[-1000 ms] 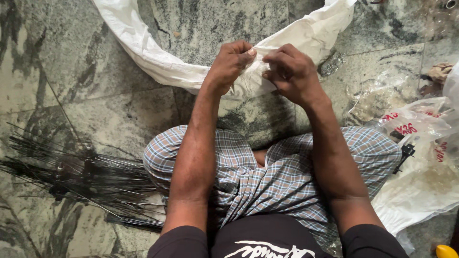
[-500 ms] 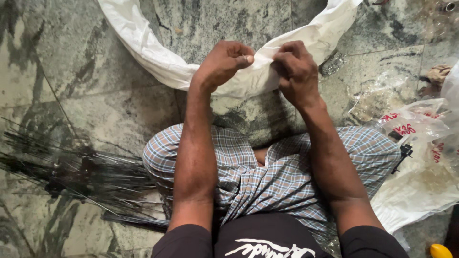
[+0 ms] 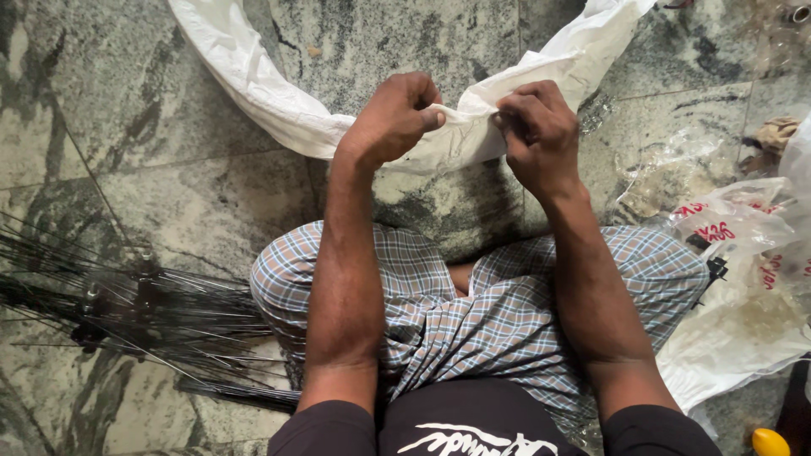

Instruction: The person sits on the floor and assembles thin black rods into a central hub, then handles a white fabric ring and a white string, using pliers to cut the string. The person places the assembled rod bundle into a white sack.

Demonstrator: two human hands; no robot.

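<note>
Pinching a fold of white cloth, both hands meet in the upper middle of the frame. The left hand has its grip pressed together on the cloth's edge, thumb tip showing against the fabric. The right hand is fisted just beside it, fingers curled tight on the same fold, so a short bridge of cloth lies between the two grips.

From the hands the cloth runs in a wide loop: one band climbs to the upper left of the frame, the other to the upper right, both lying on the stone floor. The floor is mottled grey-green marble in large tiles.

Below the hands, the person's forearms run down over crossed legs in checked cloth. At the left edge lies a spray of thin dark sticks, fanned on the floor. At the right edge sit crumpled clear and white plastic bags. A small yellow object shows in the lower right corner.
</note>
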